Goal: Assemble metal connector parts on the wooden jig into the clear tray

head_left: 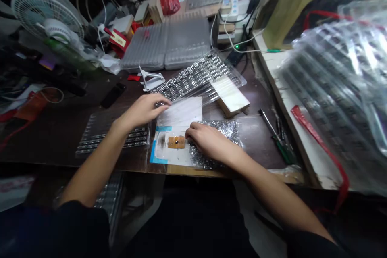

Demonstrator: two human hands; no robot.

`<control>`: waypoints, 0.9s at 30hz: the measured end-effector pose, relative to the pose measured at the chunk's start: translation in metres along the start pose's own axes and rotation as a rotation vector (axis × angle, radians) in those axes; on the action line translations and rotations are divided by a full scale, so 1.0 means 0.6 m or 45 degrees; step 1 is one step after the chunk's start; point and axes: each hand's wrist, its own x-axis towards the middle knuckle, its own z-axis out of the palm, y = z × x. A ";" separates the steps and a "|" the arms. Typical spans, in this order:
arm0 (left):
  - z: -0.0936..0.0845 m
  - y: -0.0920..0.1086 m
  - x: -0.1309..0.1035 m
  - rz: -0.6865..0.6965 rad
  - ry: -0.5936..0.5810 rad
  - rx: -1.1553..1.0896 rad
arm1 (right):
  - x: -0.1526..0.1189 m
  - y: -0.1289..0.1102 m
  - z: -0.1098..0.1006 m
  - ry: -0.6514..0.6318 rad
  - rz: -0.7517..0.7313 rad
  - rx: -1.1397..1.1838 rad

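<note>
My left hand (148, 109) is at the lower left end of a clear ribbed plastic tray (208, 92) holding rows of shiny metal parts (193, 76). Its fingers are bent together at the nearest parts; whatever is between them is hidden. Over a heap of small silvery metal pieces (228, 129), my right hand (207, 139) has thumb and fingertips pinched; their contents are too small to make out. Just left of those fingertips, a small orange-brown block (176, 142) with a dark piece on it sits on a white board (181, 159) edged with blue tape (159, 160).
A wooden block (231, 96) rests on the tray's right part. Another filled tray (102, 139) lies left, near a black phone (113, 95). Screwdrivers (276, 139) lie at right beside stacked plastic trays (335, 72). Empty clear trays (187, 40) and a fan (48, 16) stand behind.
</note>
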 end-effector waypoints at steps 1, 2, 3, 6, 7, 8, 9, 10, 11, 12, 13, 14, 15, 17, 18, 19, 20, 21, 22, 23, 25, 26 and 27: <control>0.010 0.017 0.039 0.082 0.071 -0.024 | 0.002 0.002 0.003 0.007 -0.002 0.032; 0.022 0.034 0.078 0.141 0.153 -0.026 | 0.005 0.004 0.006 0.016 -0.011 0.071; 0.035 0.049 0.115 0.176 0.219 -0.018 | 0.008 0.007 0.008 0.028 -0.026 0.116; 0.074 0.086 0.208 0.113 0.401 0.067 | 0.016 0.016 0.015 0.094 -0.061 0.241; 0.085 0.096 0.229 0.086 0.422 0.096 | 0.018 0.019 0.017 0.116 -0.063 0.270; 0.094 0.105 0.244 0.062 0.430 0.119 | 0.019 0.022 0.018 0.134 -0.064 0.294; 0.100 0.113 0.255 0.044 0.431 0.133 | 0.020 0.024 0.018 0.150 -0.065 0.315; 0.105 0.119 0.260 0.032 0.427 0.142 | 0.020 0.025 0.018 0.163 -0.070 0.333; 0.108 0.124 0.262 0.030 0.423 0.147 | 0.020 0.025 0.018 0.171 -0.079 0.347; 0.109 0.128 0.261 0.035 0.420 0.153 | 0.020 0.024 0.018 0.181 -0.088 0.357; 0.109 0.130 0.259 0.046 0.419 0.161 | 0.019 0.023 0.017 0.192 -0.096 0.358; 0.109 0.131 0.256 0.058 0.420 0.172 | 0.019 0.021 0.018 0.199 -0.104 0.355; 0.108 0.131 0.253 0.066 0.424 0.183 | 0.019 0.020 0.018 0.202 -0.111 0.347; 0.107 0.130 0.253 0.054 0.429 0.199 | 0.019 0.018 0.021 0.195 -0.117 0.330; 0.107 0.130 0.255 0.034 0.422 0.196 | 0.020 0.017 0.023 0.186 -0.115 0.324; 0.108 0.129 0.258 0.013 0.407 0.184 | 0.021 0.017 0.025 0.175 -0.112 0.321; 0.108 0.129 0.262 -0.003 0.388 0.165 | 0.022 0.017 0.026 0.165 -0.106 0.320; 0.107 0.130 0.265 -0.011 0.371 0.141 | 0.024 0.017 0.027 0.158 -0.101 0.322; 0.106 0.130 0.267 -0.012 0.361 0.114 | 0.025 0.019 0.028 0.152 -0.098 0.326; 0.104 0.131 0.267 -0.008 0.360 0.085 | 0.026 0.020 0.028 0.145 -0.097 0.330; 0.096 0.131 0.254 0.011 0.381 0.003 | 0.027 0.023 0.028 0.139 -0.088 0.334; 0.091 0.129 0.241 0.028 0.398 -0.061 | 0.028 0.023 0.027 0.140 -0.079 0.333; 0.086 0.126 0.221 0.052 0.416 -0.144 | 0.028 0.023 0.028 0.144 -0.070 0.330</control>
